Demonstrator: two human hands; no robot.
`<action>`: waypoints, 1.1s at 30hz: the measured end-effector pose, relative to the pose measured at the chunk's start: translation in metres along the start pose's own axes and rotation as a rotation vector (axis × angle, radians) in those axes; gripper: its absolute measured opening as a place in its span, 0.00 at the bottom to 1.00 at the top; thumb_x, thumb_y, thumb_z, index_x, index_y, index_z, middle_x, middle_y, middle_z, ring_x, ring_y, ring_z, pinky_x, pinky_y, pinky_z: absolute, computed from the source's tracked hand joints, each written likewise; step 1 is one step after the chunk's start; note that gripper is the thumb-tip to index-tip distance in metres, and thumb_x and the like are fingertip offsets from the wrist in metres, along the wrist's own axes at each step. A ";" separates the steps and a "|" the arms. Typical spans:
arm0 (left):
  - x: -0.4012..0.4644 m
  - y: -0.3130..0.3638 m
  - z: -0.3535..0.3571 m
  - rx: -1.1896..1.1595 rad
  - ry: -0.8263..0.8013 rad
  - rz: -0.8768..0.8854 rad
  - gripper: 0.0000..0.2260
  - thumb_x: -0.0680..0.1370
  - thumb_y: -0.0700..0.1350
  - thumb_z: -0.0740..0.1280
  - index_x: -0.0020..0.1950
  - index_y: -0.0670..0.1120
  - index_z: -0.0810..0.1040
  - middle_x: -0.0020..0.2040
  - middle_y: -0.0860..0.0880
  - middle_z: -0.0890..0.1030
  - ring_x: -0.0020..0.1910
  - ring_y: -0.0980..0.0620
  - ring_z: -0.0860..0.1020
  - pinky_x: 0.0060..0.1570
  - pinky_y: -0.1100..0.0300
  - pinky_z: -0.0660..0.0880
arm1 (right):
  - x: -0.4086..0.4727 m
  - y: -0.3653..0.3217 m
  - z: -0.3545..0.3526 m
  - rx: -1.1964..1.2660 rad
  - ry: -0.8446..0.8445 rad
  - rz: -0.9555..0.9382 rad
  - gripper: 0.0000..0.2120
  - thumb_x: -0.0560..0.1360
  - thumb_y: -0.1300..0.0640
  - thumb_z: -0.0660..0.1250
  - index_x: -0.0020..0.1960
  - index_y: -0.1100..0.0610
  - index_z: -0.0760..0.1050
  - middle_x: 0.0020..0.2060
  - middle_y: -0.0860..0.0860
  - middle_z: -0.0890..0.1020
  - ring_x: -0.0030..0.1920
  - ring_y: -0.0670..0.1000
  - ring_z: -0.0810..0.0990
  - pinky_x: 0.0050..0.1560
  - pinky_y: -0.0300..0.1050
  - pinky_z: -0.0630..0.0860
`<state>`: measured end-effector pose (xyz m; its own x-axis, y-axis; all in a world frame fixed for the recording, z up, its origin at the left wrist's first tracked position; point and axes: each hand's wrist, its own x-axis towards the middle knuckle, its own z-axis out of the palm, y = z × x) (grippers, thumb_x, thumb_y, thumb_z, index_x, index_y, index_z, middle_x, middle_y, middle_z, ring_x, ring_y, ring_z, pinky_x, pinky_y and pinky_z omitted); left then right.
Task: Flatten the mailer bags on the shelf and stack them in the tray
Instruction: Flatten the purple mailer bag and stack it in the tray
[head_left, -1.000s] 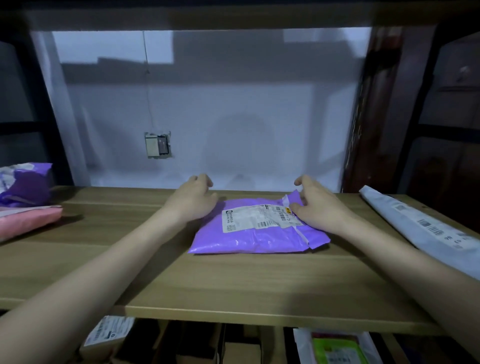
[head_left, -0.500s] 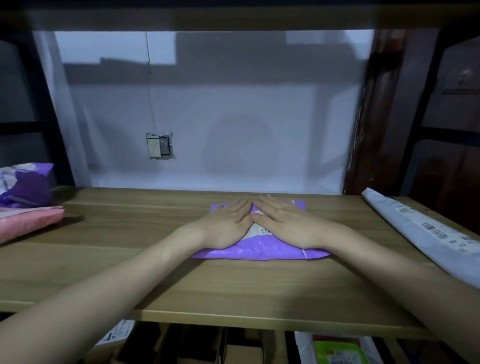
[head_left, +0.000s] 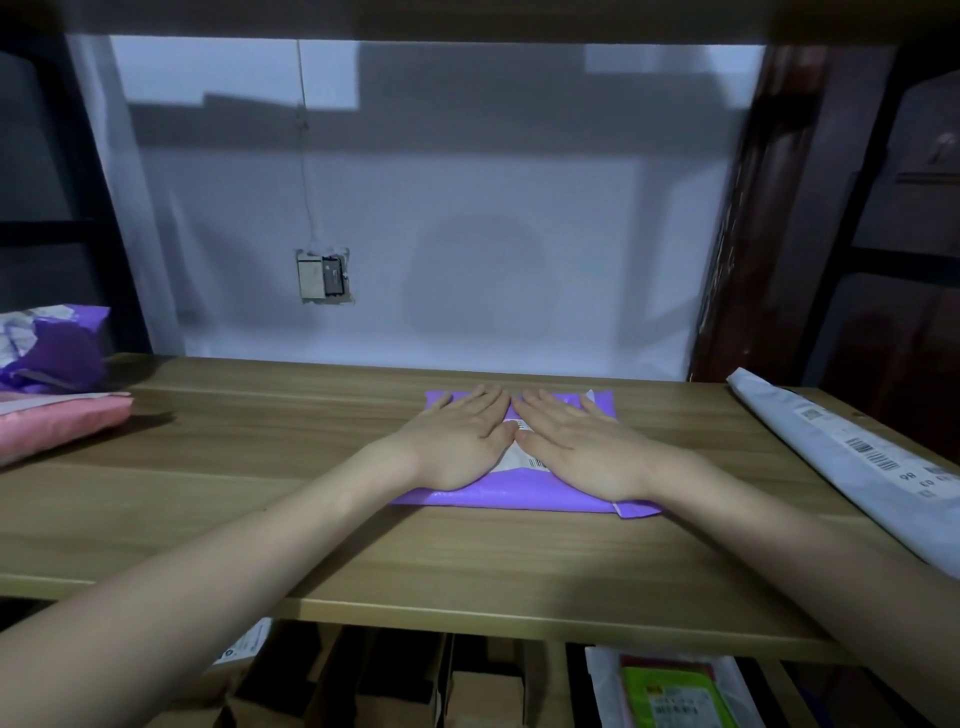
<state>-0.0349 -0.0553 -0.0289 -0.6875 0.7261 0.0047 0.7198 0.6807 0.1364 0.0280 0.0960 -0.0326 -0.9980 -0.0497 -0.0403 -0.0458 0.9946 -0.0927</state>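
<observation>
A purple mailer bag (head_left: 519, 493) with a white shipping label lies flat in the middle of the wooden shelf (head_left: 260, 493). My left hand (head_left: 457, 441) and my right hand (head_left: 576, 447) lie side by side on top of it, palms down and fingers straight, pressing it onto the board. They cover most of the label. No tray is in view.
At the shelf's left end a crumpled purple mailer (head_left: 47, 348) sits on a pink one (head_left: 57, 426). A long white-grey mailer (head_left: 852, 457) lies along the right edge. Boxes and packages (head_left: 670, 691) fill the level below. A white wall with a socket (head_left: 323, 275) stands behind.
My hands moved from the bag's left and right ends to its middle and flattened onto it. The bag now lies flatter, and the label is mostly covered.
</observation>
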 end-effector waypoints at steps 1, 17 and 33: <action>0.000 0.000 0.000 0.003 -0.002 0.000 0.24 0.83 0.51 0.42 0.77 0.45 0.44 0.78 0.50 0.44 0.77 0.56 0.42 0.73 0.56 0.39 | 0.000 0.000 0.000 -0.004 -0.003 0.001 0.27 0.81 0.45 0.40 0.77 0.52 0.39 0.77 0.48 0.42 0.76 0.44 0.38 0.74 0.47 0.34; 0.007 -0.003 0.000 -0.071 -0.054 -0.004 0.24 0.83 0.50 0.44 0.77 0.45 0.44 0.78 0.49 0.43 0.77 0.54 0.41 0.75 0.52 0.42 | 0.006 0.003 0.006 0.076 -0.053 -0.007 0.26 0.81 0.45 0.39 0.77 0.52 0.39 0.77 0.47 0.42 0.76 0.45 0.39 0.76 0.50 0.37; 0.005 -0.002 0.001 -0.045 -0.057 -0.001 0.24 0.83 0.50 0.46 0.77 0.45 0.45 0.78 0.49 0.43 0.77 0.52 0.41 0.75 0.52 0.41 | 0.007 0.001 0.009 0.056 -0.102 -0.007 0.28 0.81 0.44 0.39 0.76 0.53 0.36 0.77 0.47 0.39 0.76 0.45 0.37 0.76 0.51 0.38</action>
<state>-0.0397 -0.0529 -0.0301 -0.6809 0.7306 -0.0517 0.7132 0.6774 0.1803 0.0218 0.0963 -0.0416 -0.9877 -0.0689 -0.1405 -0.0478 0.9878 -0.1485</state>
